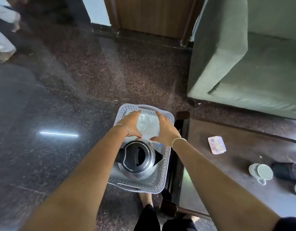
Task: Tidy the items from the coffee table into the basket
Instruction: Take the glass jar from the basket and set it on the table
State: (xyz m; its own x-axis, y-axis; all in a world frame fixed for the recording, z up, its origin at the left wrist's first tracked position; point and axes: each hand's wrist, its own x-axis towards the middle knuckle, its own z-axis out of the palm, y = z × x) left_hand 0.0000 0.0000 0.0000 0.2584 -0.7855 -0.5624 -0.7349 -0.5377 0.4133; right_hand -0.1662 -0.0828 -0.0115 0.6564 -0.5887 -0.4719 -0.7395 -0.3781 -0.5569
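A white perforated basket stands on the dark floor to the left of the coffee table. A steel kettle with a black lid sits in its near half, and a clear glass bowl lies in its far half. Both my hands reach into the far half, palms down and fingers straight. My left hand rests against the bowl's left side; whether it grips the bowl is unclear. My right hand is just right of the bowl, holding nothing.
On the table lie a small pinkish flat case, a white mug on its side and a black object at the right edge. A green sofa stands behind. Another person's legs are at the far left.
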